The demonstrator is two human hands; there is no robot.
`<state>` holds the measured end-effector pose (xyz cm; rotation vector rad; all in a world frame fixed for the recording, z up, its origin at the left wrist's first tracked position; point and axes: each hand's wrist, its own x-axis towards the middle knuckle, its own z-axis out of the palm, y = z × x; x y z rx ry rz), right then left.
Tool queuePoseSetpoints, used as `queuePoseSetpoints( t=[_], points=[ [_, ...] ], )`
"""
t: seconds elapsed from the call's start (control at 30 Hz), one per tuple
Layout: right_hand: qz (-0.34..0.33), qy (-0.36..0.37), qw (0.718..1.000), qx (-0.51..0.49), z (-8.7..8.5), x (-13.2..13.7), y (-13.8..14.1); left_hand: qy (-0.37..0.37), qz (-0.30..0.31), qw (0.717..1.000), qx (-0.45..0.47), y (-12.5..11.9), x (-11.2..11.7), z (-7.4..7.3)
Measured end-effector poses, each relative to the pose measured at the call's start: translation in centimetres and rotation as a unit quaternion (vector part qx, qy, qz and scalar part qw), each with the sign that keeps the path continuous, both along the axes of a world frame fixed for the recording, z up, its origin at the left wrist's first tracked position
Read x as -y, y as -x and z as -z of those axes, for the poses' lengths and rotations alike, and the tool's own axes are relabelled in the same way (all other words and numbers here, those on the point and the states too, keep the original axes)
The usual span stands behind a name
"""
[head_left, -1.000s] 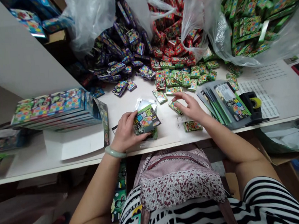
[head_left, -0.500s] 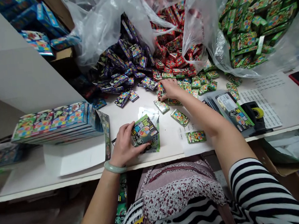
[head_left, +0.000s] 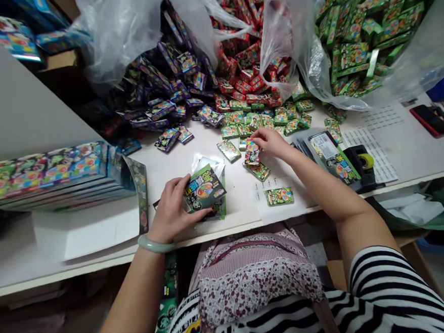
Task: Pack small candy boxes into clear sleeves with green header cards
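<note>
My left hand [head_left: 172, 209], with a pale bangle at the wrist, has its thumb and fingers closed on a flat black-and-green printed packet [head_left: 204, 188]. Beneath that packet lie a green-edged one [head_left: 222, 209] and a clear plastic sleeve [head_left: 206, 162]. Between the fingertips of my right hand [head_left: 271, 141] is a small red printed box [head_left: 252, 151]. It hangs over a small green box [head_left: 258, 171] on the table. Another green box [head_left: 229, 151] lies to its left, and one more [head_left: 280, 196] rests on a white label sheet [head_left: 263, 189] nearer me.
Clear bags spill purple boxes [head_left: 161, 110], red boxes [head_left: 250, 58] and green boxes [head_left: 365, 34] along the back. An open carton of upright printed packs [head_left: 47, 173] stands left. On the right are stacked packets [head_left: 329, 154], a tape dispenser [head_left: 362, 164] and a phone [head_left: 427, 119].
My right hand has drawn the red box from the pile toward me, over a green box. My left hand keeps its hold on the packet. The whole view has shifted slightly.
</note>
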<state>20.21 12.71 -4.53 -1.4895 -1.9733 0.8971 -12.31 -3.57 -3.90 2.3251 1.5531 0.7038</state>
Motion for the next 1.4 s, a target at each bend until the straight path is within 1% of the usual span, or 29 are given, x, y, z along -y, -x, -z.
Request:
queuePoseSetpoints(
  t=[0.07, 0.13, 0.23, 0.3, 0.37, 0.43, 0.5, 0.57, 0.63, 0.73, 0.8, 0.87, 1.0, 1.03, 1.13, 1.2, 1.4],
  points=[
    [0.018, -0.025, 0.999, 0.042, 0.9, 1.8, -1.0, 0.003, 0.017, 1.000, -0.001, -0.5, -0.1, 0.2],
    [0.009, -0.053, 0.997, 0.062, 1.8, 3.1, -1.7, 0.005, 0.027, 1.000, -0.001, -1.0, -0.2, 0.3],
    [-0.061, -0.081, 0.991, 0.089, 2.6, 4.3, -2.4, 0.009, 0.030, 0.999, -0.008, -1.4, -0.3, 0.0],
    [-0.089, -0.097, 0.985, 0.108, 2.5, 4.9, -2.5, 0.011, 0.029, 0.999, -0.016, -1.6, -0.4, -0.3],
    [-0.084, -0.128, 0.983, 0.101, 1.7, 5.6, -2.4, 0.013, 0.023, 0.999, -0.022, -1.8, -0.4, -0.5],
    [-0.087, -0.174, 0.978, 0.070, 0.1, 6.5, -2.0, 0.015, 0.015, 0.999, -0.024, -2.0, -0.6, -0.6],
    [-0.119, -0.217, 0.967, 0.050, -1.9, 7.7, -1.3, 0.015, 0.014, 1.000, -0.023, -2.2, -0.7, -0.6],
    [-0.161, -0.239, 0.955, 0.064, -3.8, 8.9, -0.4, 0.013, 0.024, 0.999, -0.017, -2.3, -0.8, -0.5],
    [-0.187, -0.241, 0.947, 0.104, -5.1, 9.9, 0.4, 0.006, 0.035, 0.999, -0.016, -2.3, -0.8, -0.4],
    [-0.183, -0.233, 0.942, 0.158, -5.7, 10.6, 1.2, -0.001, 0.047, 0.999, -0.019, -2.2, -0.7, -0.2],
    [-0.171, -0.233, 0.942, 0.171, -5.8, 10.7, 1.3, 0.002, 0.054, 0.998, -0.013, -2.1, -0.6, -0.1],
    [-0.181, -0.230, 0.940, 0.173, -5.8, 10.6, 1.4, 0.005, 0.051, 0.999, -0.004, -1.9, -0.5, 0.0],
    [-0.258, -0.210, 0.926, 0.177, -6.0, 10.4, 1.5, 0.005, 0.021, 1.000, -0.007, -1.6, -0.3, 0.0],
    [-0.260, -0.210, 0.926, 0.176, -6.0, 10.4, 1.5, 0.007, 0.018, 1.000, -0.011, -1.6, -0.3, 0.0],
    [-0.224, -0.226, 0.933, 0.169, -5.9, 10.4, 1.5, 0.021, 0.033, 0.999, -0.014, -1.6, -0.2, 0.0],
    [-0.218, -0.226, 0.935, 0.166, -5.8, 10.5, 1.6, 0.022, 0.040, 0.999, -0.007, -1.8, -0.2, 0.0],
    [-0.300, -0.191, 0.923, 0.150, -5.6, 10.7, 1.8, -0.007, 0.034, 0.999, -0.007, -1.9, -0.2, 0.3]
  ],
)
